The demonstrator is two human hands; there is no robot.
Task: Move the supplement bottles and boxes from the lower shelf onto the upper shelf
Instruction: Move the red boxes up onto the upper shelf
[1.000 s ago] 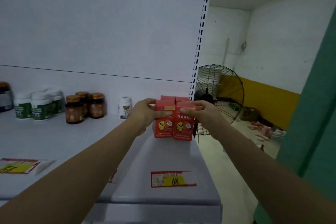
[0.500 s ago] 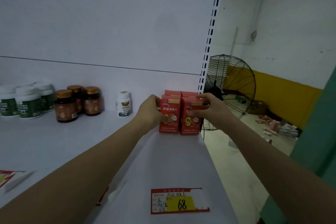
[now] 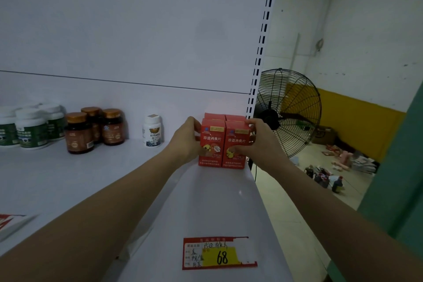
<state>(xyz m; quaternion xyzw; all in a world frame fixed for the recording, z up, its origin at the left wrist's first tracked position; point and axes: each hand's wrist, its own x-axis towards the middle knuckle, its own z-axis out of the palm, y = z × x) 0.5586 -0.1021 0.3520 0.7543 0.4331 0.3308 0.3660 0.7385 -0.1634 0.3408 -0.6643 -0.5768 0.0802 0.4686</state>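
Several red supplement boxes (image 3: 223,142) with a yellow duck print stand in a tight block at the right end of the white upper shelf (image 3: 215,201), near its back wall. My left hand (image 3: 186,141) grips the block's left side, thumb on the front. My right hand (image 3: 257,142) grips its right side, fingers over the top corner. Further left on the shelf stand a small white bottle (image 3: 153,130), three brown bottles with gold caps (image 3: 93,130) and several white-capped green-label bottles (image 3: 29,128).
A red and yellow price tag marked 68 (image 3: 218,254) lies at the shelf's front edge. Another tag (image 3: 11,224) is at far left. The slotted shelf upright (image 3: 261,52) stands just right of the boxes. Beyond it are a black floor fan (image 3: 287,112) and clutter on the floor (image 3: 329,171).
Both hands have pushed the block of red boxes back along the shelf, from near the front part toward the back wall. The other bottles have not moved.
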